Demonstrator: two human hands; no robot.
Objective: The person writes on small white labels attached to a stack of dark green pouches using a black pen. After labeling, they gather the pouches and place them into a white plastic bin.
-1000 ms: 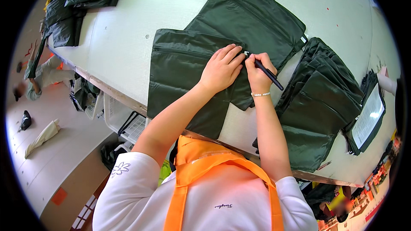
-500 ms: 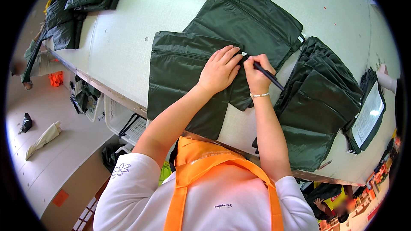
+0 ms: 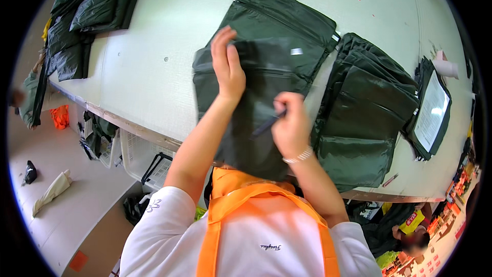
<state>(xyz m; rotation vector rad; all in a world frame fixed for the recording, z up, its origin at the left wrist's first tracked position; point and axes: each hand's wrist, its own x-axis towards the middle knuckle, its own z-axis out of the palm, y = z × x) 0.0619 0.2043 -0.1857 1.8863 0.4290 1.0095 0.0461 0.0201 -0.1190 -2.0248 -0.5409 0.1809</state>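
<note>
A dark green fabric piece with a zip [image 3: 256, 100] lies in front of me, blurred by motion, its near edge at the table's front. My left hand [image 3: 229, 74] is over its upper left part, fingers stretched and thumb apart; whether it touches the cloth I cannot tell. My right hand [image 3: 292, 128] is closed around a black pen [image 3: 265, 127], which points left above the cloth. Beneath and beyond lies another dark green zipped piece [image 3: 287, 15]. A small white label [image 3: 296, 51] shows near the upper right corner of the nearer piece.
To the right, a fanned pile of dark green pieces [image 3: 364, 107] covers the pale table [image 3: 154, 31]. Past it, a printed sheet [image 3: 432, 110] rests on dark cloth. Folded dark garments [image 3: 110, 2] are stacked far left. White baskets [image 3: 138, 149] stand below the edge; people are at both sides.
The nearer fabric piece has shifted right over the other one. My left hand has lifted off the label corner and gone left; my right hand has drawn back toward me with the pen.
</note>
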